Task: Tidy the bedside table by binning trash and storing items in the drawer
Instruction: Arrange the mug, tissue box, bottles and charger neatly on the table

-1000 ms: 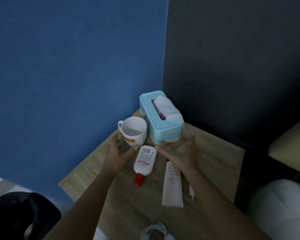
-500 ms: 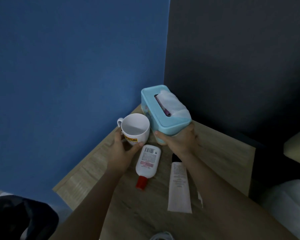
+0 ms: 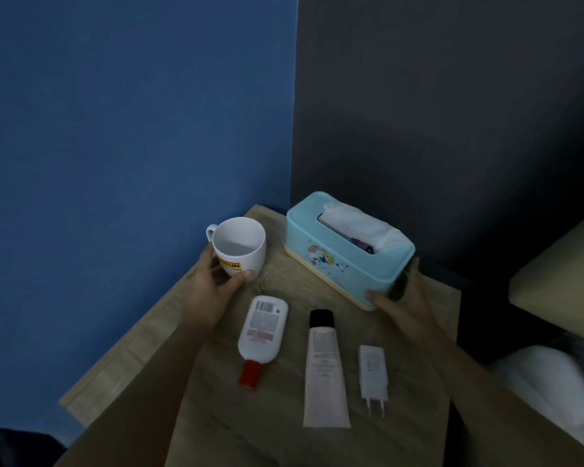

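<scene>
On the wooden bedside table (image 3: 429,308) my left hand (image 3: 209,291) grips a white mug (image 3: 240,244) with a yellow label, near the blue wall. My right hand (image 3: 402,301) holds the near end of a light blue tissue box (image 3: 344,251), which sits angled toward the back right with a white tissue sticking out. Between my arms lie a white bottle with a red cap (image 3: 262,335), a white tube with a black cap (image 3: 324,369) and a white charger plug (image 3: 373,372).
A blue wall stands to the left and a dark wall behind the table. A bed with a beige headboard (image 3: 560,274) and white bedding (image 3: 553,392) lies at the right. A dark object (image 3: 11,446) shows at the bottom left.
Both hands closed on the mug and tissue box and moved them: the mug shifted left, the box swung right and back. The charger plug came into view.
</scene>
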